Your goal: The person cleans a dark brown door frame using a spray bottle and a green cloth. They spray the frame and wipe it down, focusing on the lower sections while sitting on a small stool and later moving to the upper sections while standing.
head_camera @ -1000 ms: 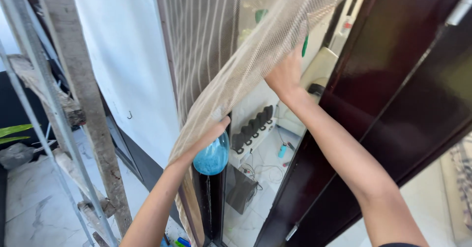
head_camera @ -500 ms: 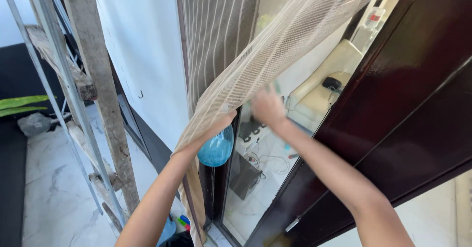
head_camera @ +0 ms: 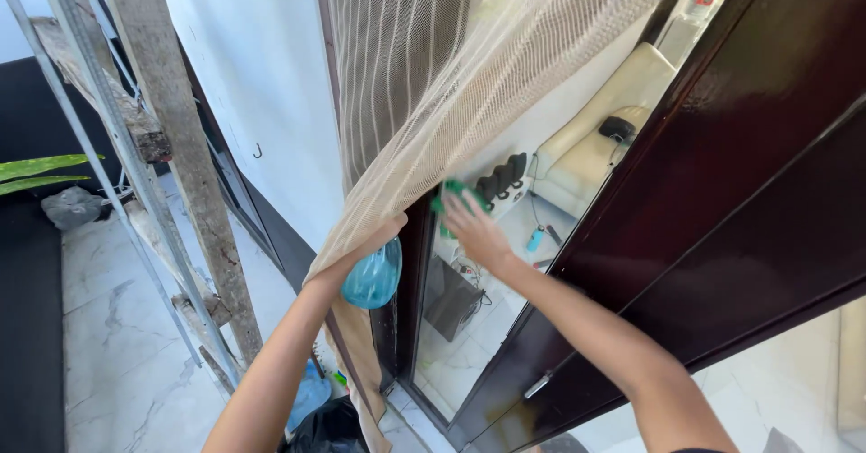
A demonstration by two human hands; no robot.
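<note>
Two bare hands work at a glass door panel (head_camera: 469,345): the right hand (head_camera: 475,229) lies spread against the glass, pressing a green cloth (head_camera: 451,198) under its fingertips, while the left hand (head_camera: 372,239) is clenched on the lower edge of a cream mesh curtain (head_camera: 469,83), holding it away from the pane, with a blue spray bottle (head_camera: 372,275) hanging just beneath that hand. Beside the glass stands a dark brown wooden door (head_camera: 722,200) to the right and a white wall (head_camera: 262,83) to the left, and further left a worn wooden ladder (head_camera: 180,173) rises from the pale marble floor (head_camera: 117,345).
</note>
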